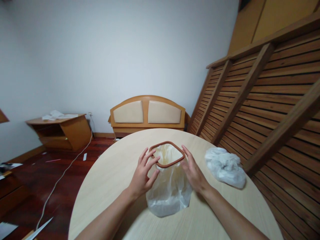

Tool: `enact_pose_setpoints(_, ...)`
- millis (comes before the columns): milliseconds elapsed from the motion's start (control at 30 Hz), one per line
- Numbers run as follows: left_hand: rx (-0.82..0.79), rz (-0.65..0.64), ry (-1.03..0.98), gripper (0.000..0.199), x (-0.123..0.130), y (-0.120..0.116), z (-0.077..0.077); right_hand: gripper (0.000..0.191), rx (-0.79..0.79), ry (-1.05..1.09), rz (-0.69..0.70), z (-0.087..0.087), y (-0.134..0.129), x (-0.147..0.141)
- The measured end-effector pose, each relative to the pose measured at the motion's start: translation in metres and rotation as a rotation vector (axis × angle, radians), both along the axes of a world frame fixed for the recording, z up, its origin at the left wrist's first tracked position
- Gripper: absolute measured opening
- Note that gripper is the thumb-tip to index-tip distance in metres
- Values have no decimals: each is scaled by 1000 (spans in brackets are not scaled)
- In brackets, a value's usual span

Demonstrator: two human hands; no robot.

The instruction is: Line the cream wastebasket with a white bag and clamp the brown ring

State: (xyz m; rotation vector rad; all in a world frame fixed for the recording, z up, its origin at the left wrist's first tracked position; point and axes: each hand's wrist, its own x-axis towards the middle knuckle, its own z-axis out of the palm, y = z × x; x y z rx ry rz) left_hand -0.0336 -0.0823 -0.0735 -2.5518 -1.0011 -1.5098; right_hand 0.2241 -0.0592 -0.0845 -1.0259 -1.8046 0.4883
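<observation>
A trash bin lined with a translucent white plastic bag (170, 191) stands on the round table, the bag draped down over its outside. Around the bin's mouth sits a brown rounded-square rim ring (169, 165), with the bag running beneath it. My left hand (145, 171) is at the ring's left side, fingers spread, with fingertips over or on the rim. On the right side, my right hand (195, 173) lies along the ring and bag with its fingers extended. Neither hand is wrapped round anything. The bin's own walls are hidden by the bag.
A crumpled heap of white plastic bags (225, 166) lies at the right of the pale round table (105, 186). Slatted wooden panels (250, 100) lean close on the right. Behind stands a headboard (147, 111); a low cabinet (60, 133) and a cable (66, 170) are at left.
</observation>
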Motion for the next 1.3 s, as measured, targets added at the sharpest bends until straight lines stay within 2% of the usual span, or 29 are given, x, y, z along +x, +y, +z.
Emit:
enact_pose_setpoints(167,26,44,-19,49,4,0,1,83,106,-83,23,-3,-4,-5)
enact_pose_setpoints(333,58,13,-19,57,6,-1,3,83,188,-218,-19,-1,-6,-11)
enact_pose_setpoints(533,101,-10,-57,48,-1,1,4,77,186,-270,-80,1,-1,-6)
enact_pose_setpoints(667,-8,49,-151,52,-2,8,-2,72,225,-255,-87,1,-1,-4)
enact_pose_setpoints(767,-83,19,-175,56,0,11,-5,69,334,-251,-44,4,-6,-7)
enact_pose_setpoints(933,-81,-24,-187,49,0,9,-4,59,505,-292,28,12,-17,-15)
enact_pose_setpoints(1133,-116,-50,-157,44,-1,7,-3,32,467,-282,-26,13,-10,-10)
enact_pose_setpoints(1300,-316,29,-138,52,-1,17,-22,31,427,-244,-121,12,1,3)
